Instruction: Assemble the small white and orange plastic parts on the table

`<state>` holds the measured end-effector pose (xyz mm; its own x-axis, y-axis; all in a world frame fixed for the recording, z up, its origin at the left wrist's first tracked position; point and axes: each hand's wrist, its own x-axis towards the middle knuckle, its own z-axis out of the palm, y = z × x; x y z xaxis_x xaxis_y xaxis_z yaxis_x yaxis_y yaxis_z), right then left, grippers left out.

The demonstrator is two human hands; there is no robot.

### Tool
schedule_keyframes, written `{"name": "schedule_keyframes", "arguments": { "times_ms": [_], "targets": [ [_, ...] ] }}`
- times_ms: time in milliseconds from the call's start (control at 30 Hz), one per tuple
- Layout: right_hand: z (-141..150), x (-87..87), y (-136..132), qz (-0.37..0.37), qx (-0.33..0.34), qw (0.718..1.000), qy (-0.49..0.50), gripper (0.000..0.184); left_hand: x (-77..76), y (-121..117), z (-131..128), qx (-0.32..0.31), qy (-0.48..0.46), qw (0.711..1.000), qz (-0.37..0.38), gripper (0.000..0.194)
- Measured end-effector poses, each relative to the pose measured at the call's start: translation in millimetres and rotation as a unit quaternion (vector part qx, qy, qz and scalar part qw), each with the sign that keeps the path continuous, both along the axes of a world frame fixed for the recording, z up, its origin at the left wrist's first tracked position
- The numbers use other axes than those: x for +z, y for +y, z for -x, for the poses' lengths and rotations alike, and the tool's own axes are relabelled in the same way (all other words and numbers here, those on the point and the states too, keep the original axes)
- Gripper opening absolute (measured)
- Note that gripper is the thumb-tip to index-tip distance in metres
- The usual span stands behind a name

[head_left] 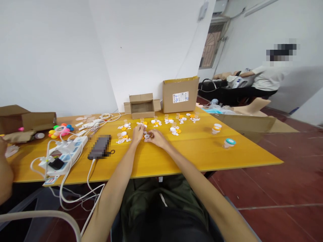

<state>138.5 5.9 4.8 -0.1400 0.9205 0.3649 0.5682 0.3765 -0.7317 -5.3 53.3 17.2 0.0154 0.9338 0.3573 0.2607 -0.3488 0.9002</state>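
My left hand (138, 133) is over the table with its fingers drawn together near a pile of small parts; what they hold is too small to make out. Close beside it, my right hand (156, 137) has its fingers curled at a small white disc (147, 136) and other little parts, which the fingers partly cover. Around both hands lie several groups of small white pieces, orange rings and clear plastic cups. One group, with an orange ring (178, 130), sits right of my hands; another, with an orange ring (125, 137), is to the left.
Two lidded clear cups, one teal-topped (230, 142) and one white-and-orange (217, 128), stand at the right. An open carton (142, 112) and a taller box (180, 95) stand behind. Left are a phone (101, 147), a power strip (69, 156) and cables. A person (270, 77) sits beyond.
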Motion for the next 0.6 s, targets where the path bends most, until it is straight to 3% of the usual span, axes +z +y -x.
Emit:
{"name": "schedule_keyframes", "arguments": {
  "times_ms": [400, 600],
  "targets": [
    [14, 0.8, 5, -0.017, -0.010, 1.000, -0.001, 0.020, 6.7, -5, 2, 0.018, 0.039, 0.999, 0.006, 0.035],
    [12, -2.6, 6, -0.058, -0.051, 0.997, -0.013, 0.022, 7.6, -5, 0, 0.024, 0.046, 0.999, -0.012, 0.036]
  ]
}}
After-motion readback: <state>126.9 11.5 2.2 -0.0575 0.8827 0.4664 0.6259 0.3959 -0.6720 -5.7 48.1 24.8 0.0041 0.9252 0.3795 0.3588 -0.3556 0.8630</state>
